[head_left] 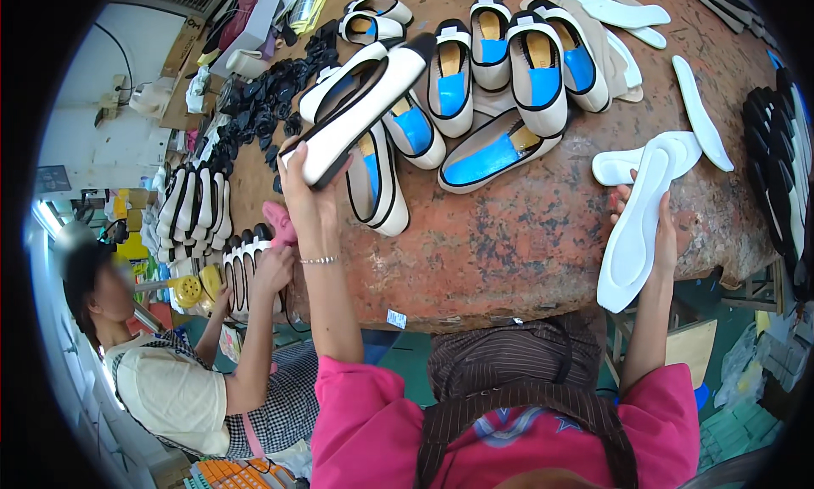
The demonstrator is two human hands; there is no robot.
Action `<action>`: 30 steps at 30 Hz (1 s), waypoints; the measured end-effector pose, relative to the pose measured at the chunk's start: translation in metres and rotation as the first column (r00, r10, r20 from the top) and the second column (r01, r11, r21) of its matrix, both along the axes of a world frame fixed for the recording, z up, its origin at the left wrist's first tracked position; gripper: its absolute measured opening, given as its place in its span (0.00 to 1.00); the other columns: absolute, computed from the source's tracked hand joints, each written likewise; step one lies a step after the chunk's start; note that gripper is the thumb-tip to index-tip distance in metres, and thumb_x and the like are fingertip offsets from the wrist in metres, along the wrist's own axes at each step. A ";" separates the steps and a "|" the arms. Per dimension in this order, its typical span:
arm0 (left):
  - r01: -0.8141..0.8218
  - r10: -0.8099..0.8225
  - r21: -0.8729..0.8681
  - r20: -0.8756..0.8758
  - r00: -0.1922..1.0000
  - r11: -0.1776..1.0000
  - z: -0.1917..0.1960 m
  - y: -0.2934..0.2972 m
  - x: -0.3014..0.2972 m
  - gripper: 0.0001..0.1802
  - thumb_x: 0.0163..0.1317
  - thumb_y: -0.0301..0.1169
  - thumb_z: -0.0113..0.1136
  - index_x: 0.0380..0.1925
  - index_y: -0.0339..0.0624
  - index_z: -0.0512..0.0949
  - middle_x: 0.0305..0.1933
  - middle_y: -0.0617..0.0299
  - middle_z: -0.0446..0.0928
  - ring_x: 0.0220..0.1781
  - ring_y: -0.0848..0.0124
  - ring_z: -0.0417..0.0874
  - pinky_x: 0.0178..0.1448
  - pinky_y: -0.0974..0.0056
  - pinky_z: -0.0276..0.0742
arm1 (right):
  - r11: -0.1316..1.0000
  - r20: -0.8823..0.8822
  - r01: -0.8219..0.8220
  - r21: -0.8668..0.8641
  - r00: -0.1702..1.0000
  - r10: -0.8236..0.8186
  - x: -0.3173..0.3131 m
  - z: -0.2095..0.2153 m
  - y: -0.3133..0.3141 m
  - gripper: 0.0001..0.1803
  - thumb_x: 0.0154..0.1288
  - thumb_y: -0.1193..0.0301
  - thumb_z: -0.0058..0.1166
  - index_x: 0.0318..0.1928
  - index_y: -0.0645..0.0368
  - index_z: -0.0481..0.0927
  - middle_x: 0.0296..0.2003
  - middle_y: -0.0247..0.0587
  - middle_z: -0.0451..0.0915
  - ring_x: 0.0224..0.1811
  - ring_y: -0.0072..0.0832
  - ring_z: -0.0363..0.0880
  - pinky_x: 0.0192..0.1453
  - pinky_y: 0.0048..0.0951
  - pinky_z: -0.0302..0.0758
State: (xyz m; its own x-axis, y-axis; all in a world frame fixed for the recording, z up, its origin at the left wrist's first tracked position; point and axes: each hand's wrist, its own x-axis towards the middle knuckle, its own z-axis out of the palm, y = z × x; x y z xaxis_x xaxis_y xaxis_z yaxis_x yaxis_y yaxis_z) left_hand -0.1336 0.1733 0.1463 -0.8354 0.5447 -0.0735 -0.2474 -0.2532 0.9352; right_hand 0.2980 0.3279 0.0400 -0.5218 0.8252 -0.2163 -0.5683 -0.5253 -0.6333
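Observation:
My left hand is closed around one end of a white flat shoe with black trim. That shoe is raised above the table, tilted up toward the right, its side turned to me. In my right hand is a white insole, gripped between thumb and fingers near the table's front edge. Just beyond it lie a pair of overlapping white insoles and a single one. Several white shoes with black edging stand between my hands, among them one with a blue patch inside.
More insoles lie at the far right, and a row of shoes lines the right edge. Black pieces are heaped at the left. A co-worker stands at my left, hands near more shoes and a pink object.

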 end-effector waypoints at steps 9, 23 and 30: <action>-0.648 -0.347 -0.152 -0.920 -0.183 0.746 -0.029 0.059 0.068 0.39 0.53 0.33 0.67 0.66 0.35 0.65 0.71 0.43 0.63 0.77 0.46 0.55 0.76 0.48 0.52 | 0.998 -0.009 -0.033 -0.044 0.999 0.033 -0.005 0.011 -0.006 0.40 0.79 0.44 0.30 0.71 0.70 0.58 0.51 0.54 0.78 0.42 0.30 0.79 0.48 0.35 0.83; 0.003 -0.531 -0.548 -0.809 0.254 0.836 0.044 -0.036 0.098 0.07 0.51 0.26 0.70 0.31 0.37 0.85 0.24 0.58 0.74 0.33 0.61 0.79 0.46 0.58 0.78 | 0.843 0.461 0.022 0.537 0.829 -0.315 0.024 0.063 -0.011 0.30 0.77 0.58 0.37 0.64 0.72 0.70 0.61 0.55 0.75 0.49 0.33 0.81 0.45 0.28 0.81; -0.015 -0.668 -0.681 -0.723 0.177 0.732 -0.079 -0.163 0.118 0.11 0.47 0.26 0.74 0.30 0.37 0.81 0.57 0.46 0.72 0.65 0.46 0.73 0.64 0.48 0.74 | -0.050 0.545 -0.583 0.811 0.783 -0.298 -0.087 0.044 -0.077 0.19 0.50 0.78 0.63 0.45 0.49 0.89 0.51 0.44 0.81 0.55 0.42 0.77 0.59 0.41 0.72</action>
State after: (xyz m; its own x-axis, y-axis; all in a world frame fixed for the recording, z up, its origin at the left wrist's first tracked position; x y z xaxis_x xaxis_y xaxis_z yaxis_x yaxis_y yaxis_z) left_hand -0.0156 0.0099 0.0674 -0.2288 0.9474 0.2240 0.8803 0.1031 0.4631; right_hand 0.2114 0.2510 0.0841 -0.8437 0.3204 0.4307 -0.0030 0.7995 -0.6006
